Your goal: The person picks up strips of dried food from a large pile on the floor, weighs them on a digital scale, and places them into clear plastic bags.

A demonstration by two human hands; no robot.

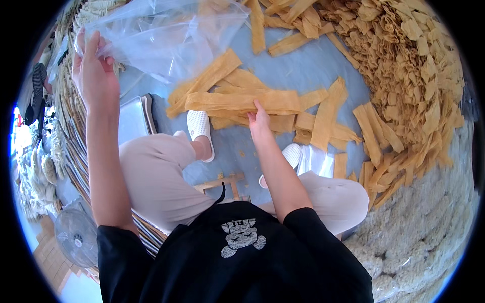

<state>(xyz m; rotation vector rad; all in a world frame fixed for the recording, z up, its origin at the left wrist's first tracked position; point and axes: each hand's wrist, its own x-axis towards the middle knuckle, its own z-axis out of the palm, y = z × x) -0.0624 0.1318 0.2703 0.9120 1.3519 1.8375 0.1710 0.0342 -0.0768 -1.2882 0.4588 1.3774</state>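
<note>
My left hand (96,64), raised at the upper left, grips the edge of a clear plastic bag (163,41) that spreads to the right above the floor. My right hand (259,117) holds the lower edge of a long, flat, yellow dried sheet (242,101), its material hard to name, thumb and fingers around it. Under and beside this sheet lie several more yellow strips (327,113), crossing one another on the grey-blue floor. The bag's left end partly hides my left fingers, and its lower right edge lies close to the strips.
A large heap of yellow strips (401,57) rises at the right. Pale fluffy bundles (416,242) lie below it. A metal tray (134,117) is by my left leg, white plastic (318,163) near my right foot, a wooden stool (219,185) between my legs, and a fan (75,236) at lower left.
</note>
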